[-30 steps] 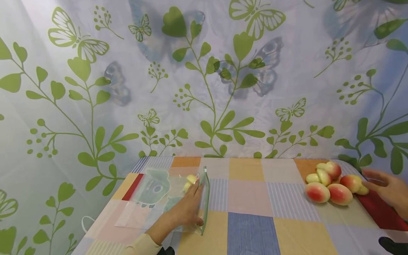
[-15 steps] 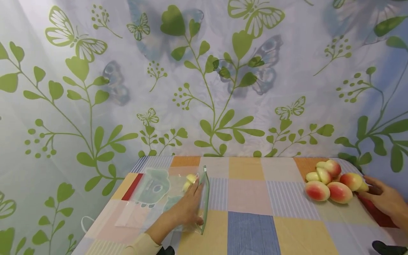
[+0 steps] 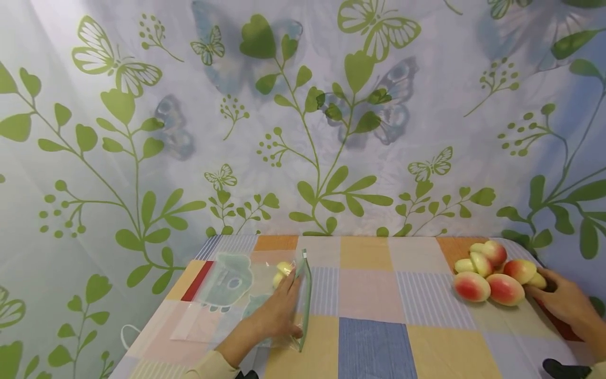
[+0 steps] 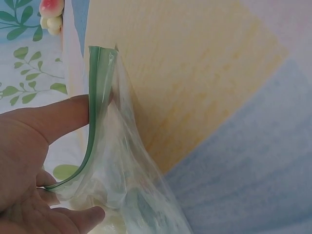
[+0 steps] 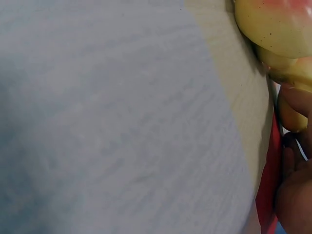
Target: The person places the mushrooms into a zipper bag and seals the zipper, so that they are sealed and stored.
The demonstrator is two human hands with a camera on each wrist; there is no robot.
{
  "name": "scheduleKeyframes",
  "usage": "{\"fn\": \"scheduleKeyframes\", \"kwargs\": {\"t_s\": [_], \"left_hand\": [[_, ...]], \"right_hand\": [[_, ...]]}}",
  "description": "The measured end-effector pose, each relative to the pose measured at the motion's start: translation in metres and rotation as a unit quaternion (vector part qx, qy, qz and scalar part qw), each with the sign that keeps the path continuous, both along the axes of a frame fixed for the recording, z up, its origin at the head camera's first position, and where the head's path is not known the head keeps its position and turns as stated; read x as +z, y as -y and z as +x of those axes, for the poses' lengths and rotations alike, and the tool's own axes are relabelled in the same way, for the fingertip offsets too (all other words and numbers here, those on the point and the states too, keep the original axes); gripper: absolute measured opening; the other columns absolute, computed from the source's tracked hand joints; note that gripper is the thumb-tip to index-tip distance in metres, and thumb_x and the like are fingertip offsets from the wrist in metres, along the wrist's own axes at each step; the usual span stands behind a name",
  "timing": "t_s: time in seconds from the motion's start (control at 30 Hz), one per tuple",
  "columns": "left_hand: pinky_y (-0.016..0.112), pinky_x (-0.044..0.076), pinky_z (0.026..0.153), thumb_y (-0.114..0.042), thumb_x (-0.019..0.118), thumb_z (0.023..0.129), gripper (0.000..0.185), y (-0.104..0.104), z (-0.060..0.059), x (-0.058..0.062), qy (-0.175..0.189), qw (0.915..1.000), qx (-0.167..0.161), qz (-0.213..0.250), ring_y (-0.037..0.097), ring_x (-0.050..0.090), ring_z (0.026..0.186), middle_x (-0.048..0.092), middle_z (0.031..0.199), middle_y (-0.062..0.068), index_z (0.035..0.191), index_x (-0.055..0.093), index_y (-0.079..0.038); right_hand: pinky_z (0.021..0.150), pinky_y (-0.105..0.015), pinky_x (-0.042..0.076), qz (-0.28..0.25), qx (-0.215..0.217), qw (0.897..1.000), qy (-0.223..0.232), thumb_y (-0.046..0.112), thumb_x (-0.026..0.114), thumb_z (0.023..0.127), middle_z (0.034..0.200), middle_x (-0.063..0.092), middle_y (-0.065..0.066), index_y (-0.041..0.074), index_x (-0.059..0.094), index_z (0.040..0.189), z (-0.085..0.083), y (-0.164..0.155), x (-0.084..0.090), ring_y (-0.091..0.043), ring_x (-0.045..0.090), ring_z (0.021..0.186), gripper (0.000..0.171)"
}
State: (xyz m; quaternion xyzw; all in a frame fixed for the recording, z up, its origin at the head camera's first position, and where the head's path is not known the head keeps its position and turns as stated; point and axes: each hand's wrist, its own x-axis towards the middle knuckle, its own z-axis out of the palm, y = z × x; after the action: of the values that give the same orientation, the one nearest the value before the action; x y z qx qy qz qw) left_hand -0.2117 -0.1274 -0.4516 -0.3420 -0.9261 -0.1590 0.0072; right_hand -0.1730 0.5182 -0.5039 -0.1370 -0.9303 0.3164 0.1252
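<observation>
In the head view my left hand [image 3: 276, 318] is over a clear zip bag [image 3: 189, 323] with a green zip edge and a teal cartoon print. In the left wrist view the thumb and fingers stand spread at the green zip edge [image 4: 92, 117], holding the bag's mouth apart. A yellow toy mushroom [image 3: 282, 272] shows through the plastic near the fingertips. At the table's right edge my right hand [image 3: 563, 300] pinches the pale end of a mushroom [image 3: 537, 281], partly hidden by the fingers. Beside it lie several red-and-yellow and pale toy mushrooms [image 3: 506, 289], close together.
A patchwork tablecloth [image 3: 371, 295] covers the table. Behind it hangs a curtain [image 3: 293, 131] printed with green leaves and butterflies. A white cord loop [image 3: 127, 334] pokes out beyond the table's left edge.
My right hand has come in from the right and closed its fingers around the rightmost mushroom. The left hand and the zip bag have stayed in place.
</observation>
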Motion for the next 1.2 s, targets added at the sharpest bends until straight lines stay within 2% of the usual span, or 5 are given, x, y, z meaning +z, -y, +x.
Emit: {"fn": "scheduleKeyframes", "kwargs": {"t_s": [0.6, 0.7, 0.8, 1.0, 1.2], "left_hand": [[0.054, 0.033, 0.116, -0.023, 0.101, 0.065, 0.129, -0.001, 0.0, 0.0, 0.013, 0.9999, 0.009, -0.001, 0.051, 0.024, 0.148, 0.01, 0.165, 0.034, 0.158, 0.019, 0.011], [0.054, 0.033, 0.116, -0.023, 0.101, 0.065, 0.129, -0.001, 0.0, 0.0, 0.012, 0.9999, 0.009, -0.001, 0.052, 0.023, 0.148, 0.01, 0.165, 0.034, 0.158, 0.019, 0.011], [0.054, 0.032, 0.117, -0.023, 0.101, 0.065, 0.13, -0.001, 0.0, 0.0, 0.012, 0.9999, 0.011, -0.001, 0.052, 0.023, 0.148, 0.009, 0.165, 0.034, 0.159, 0.018, 0.011], [0.054, 0.031, 0.117, -0.024, 0.1, 0.065, 0.13, -0.001, 0.0, 0.0, 0.011, 0.9999, 0.009, -0.006, 0.051, 0.022, 0.148, 0.009, 0.165, 0.034, 0.159, 0.018, 0.011], [0.054, 0.031, 0.117, -0.024, 0.1, 0.065, 0.13, 0.0, 0.001, 0.0, 0.014, 0.9998, 0.011, -0.004, 0.05, 0.021, 0.149, 0.009, 0.165, 0.034, 0.159, 0.017, 0.01]], "right_hand": [[0.094, -0.07, 0.035, -0.05, -0.056, 0.997, -0.01, 0.033, 0.064, 0.103, 0.136, 0.032, -0.049, -0.02, 0.03, 0.143, 0.002, 0.004, 0.009, -0.062, 0.038, 0.114, 0.075], [0.081, -0.049, 0.045, -0.049, -0.048, 0.997, -0.026, 0.032, 0.065, 0.102, 0.134, 0.034, -0.05, -0.021, 0.03, 0.143, 0.002, 0.007, 0.019, -0.06, 0.042, 0.111, 0.076], [0.07, -0.031, 0.039, -0.041, -0.045, 0.997, -0.041, 0.03, 0.067, 0.101, 0.134, 0.037, -0.049, -0.021, 0.032, 0.144, 0.002, 0.01, 0.03, -0.058, 0.044, 0.11, 0.075], [0.076, -0.042, 0.046, -0.052, -0.05, 0.997, -0.042, 0.03, 0.068, 0.101, 0.138, 0.034, -0.049, -0.019, 0.03, 0.147, 0.0, 0.019, 0.046, -0.062, 0.041, 0.117, 0.078], [0.057, -0.015, 0.032, -0.072, -0.035, 0.995, -0.055, 0.032, 0.064, 0.102, 0.14, 0.033, -0.049, -0.02, 0.028, 0.148, -0.005, 0.024, 0.058, -0.062, 0.041, 0.115, 0.078]]}}
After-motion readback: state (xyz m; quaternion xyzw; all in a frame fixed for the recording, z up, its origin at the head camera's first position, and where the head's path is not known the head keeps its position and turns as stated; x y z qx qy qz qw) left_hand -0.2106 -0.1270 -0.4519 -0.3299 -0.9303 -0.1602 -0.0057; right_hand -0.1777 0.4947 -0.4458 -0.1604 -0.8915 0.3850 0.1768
